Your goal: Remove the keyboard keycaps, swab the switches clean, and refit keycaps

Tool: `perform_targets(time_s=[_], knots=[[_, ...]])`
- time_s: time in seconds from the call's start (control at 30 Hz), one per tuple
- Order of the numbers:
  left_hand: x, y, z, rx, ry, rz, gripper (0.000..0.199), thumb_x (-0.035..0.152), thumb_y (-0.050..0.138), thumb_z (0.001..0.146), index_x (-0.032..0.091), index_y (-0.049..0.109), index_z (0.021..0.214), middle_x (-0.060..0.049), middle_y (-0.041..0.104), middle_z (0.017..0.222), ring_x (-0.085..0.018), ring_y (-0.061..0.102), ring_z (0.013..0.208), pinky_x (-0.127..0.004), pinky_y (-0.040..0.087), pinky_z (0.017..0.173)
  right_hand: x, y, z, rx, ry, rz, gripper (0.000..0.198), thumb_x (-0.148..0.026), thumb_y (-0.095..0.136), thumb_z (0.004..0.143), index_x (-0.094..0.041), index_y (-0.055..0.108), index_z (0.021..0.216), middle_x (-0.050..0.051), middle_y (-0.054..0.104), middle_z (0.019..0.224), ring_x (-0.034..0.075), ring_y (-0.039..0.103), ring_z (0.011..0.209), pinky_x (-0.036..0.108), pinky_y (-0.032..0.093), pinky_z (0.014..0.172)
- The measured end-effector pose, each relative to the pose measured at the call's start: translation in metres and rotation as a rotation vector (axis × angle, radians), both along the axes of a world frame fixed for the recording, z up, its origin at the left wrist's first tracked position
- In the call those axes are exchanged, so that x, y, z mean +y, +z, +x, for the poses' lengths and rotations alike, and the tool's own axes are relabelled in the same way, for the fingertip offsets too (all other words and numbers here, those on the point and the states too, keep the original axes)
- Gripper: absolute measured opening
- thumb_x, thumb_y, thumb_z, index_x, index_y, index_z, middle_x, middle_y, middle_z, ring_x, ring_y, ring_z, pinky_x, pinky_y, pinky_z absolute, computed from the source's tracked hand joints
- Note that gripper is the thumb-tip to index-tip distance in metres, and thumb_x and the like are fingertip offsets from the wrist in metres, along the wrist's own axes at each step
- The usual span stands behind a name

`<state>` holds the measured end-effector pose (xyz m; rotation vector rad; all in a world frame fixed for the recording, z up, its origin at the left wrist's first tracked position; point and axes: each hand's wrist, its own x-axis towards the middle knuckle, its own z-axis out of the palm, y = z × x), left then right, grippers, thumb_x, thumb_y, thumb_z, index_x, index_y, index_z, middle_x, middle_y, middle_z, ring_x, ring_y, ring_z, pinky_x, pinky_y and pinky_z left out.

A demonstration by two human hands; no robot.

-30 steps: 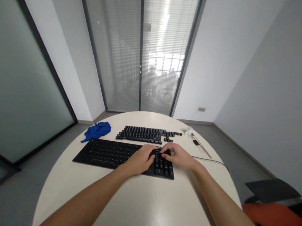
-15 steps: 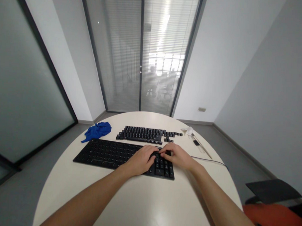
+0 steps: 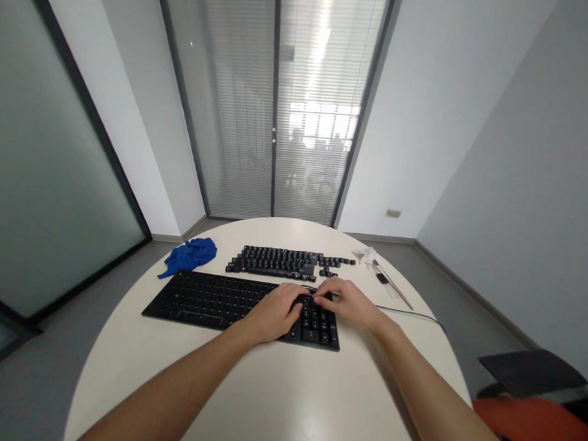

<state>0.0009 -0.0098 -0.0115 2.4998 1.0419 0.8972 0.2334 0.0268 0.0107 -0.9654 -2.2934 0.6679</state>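
Observation:
A black keyboard base (image 3: 200, 298) lies at a slant on the round table. Most of its key places are bare, while keycaps (image 3: 313, 328) sit on the number pad at its right end. My left hand (image 3: 275, 314) rests across the keyboard just left of the number pad, fingers stretched forward and thumb apart. Over the top of the number pad, my right hand (image 3: 346, 304) has thumb and index finger pinched close together, beside my left fingertips. What is between them, if anything, is too small to make out.
Behind the keyboard, loose black keycaps (image 3: 277, 260) are laid out in rows. A blue cloth (image 3: 189, 256) is at the left. On the right are a white crumpled tissue (image 3: 365, 255), a thin stick (image 3: 398, 290) and a cable (image 3: 411, 312). An orange chair (image 3: 533, 426) stands at the lower right.
My right hand has shifted slightly to the right, its fingertips still over the top of the number pad. My left hand and the keyboard look unchanged.

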Motion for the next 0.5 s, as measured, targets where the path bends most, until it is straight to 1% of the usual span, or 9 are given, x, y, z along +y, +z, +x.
perform_targets(time_s=[0.3,0.5], knots=[[0.0001,-0.001,0.0004,0.011,0.014,-0.001,0.032,0.015,0.048,0.095,0.02,0.055,0.126,-0.009,0.062,0.126,-0.023,0.055,0.119,-0.042,0.045,0.107,0.001,-0.0029,-0.0004,-0.018,-0.005,-0.004,0.019,-0.037,0.067,0.088,-0.022,0.075,0.08,0.005,0.075,0.086,0.021,0.065,0.086,0.035,0.049,0.084],[-0.0003,-0.0003,0.0002,0.008,0.006,0.001,0.032,0.015,0.048,0.095,0.02,0.054,0.126,-0.008,0.062,0.125,-0.023,0.055,0.118,-0.042,0.045,0.107,0.0002,-0.001,-0.0001,-0.018,0.04,0.01,0.019,-0.037,0.069,0.087,-0.021,0.074,0.077,0.005,0.075,0.085,0.021,0.066,0.085,0.035,0.048,0.085]])
